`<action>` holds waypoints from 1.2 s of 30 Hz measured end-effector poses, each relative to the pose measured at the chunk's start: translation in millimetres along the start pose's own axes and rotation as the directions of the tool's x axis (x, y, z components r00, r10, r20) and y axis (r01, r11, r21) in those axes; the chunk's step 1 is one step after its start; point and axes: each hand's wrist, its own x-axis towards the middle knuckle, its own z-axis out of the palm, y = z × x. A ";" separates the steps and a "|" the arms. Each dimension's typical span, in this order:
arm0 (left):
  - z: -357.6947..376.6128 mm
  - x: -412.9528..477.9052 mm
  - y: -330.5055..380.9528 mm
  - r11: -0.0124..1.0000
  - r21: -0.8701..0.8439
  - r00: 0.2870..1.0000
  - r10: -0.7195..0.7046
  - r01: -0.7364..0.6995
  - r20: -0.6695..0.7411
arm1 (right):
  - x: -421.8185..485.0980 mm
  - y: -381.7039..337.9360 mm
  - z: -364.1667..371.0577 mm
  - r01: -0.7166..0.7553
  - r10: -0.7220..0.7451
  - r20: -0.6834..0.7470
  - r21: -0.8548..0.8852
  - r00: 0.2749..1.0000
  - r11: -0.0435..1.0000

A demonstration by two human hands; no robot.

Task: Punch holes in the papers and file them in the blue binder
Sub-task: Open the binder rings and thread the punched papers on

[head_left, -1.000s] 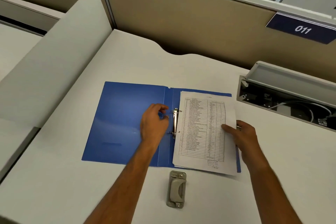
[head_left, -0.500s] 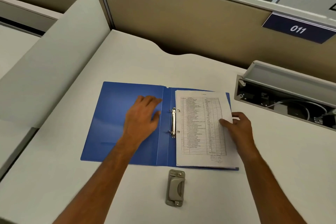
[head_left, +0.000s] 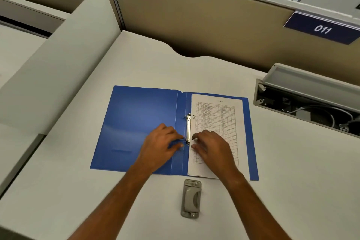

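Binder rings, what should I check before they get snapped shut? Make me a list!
1. Blue binder lies open flat: ok.
2. Upper ring halves apart: ok.
3. Papers lie on the right cover, against the rings: ok.
4. Paper holes threaded on prongs: cannot tell.
5. Left hand and right hand both pinch the lower ring: ok.
6. Hole punch sits clear on the desk: ok.

Office cubicle: partition point(head_left: 194, 25), desk point(head_left: 136, 64)
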 end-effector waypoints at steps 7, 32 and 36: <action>15.6 16.9 5.0 0.998 -0.049 0.996 -0.042 0.038 -0.080 | 8.8 11.8 9.2 -0.006 0.015 -0.103 0.086 0.995 0.996; 35.6 -30.2 51.3 0.998 0.051 0.984 0.051 -0.043 -0.172 | -48.0 58.3 -25.5 -0.485 0.665 -0.403 0.465 0.629 0.741; 61.9 -46.1 88.3 0.999 0.045 0.995 -0.023 0.027 -0.100 | -79.5 88.3 -30.1 -0.645 0.865 -0.255 0.583 0.431 0.494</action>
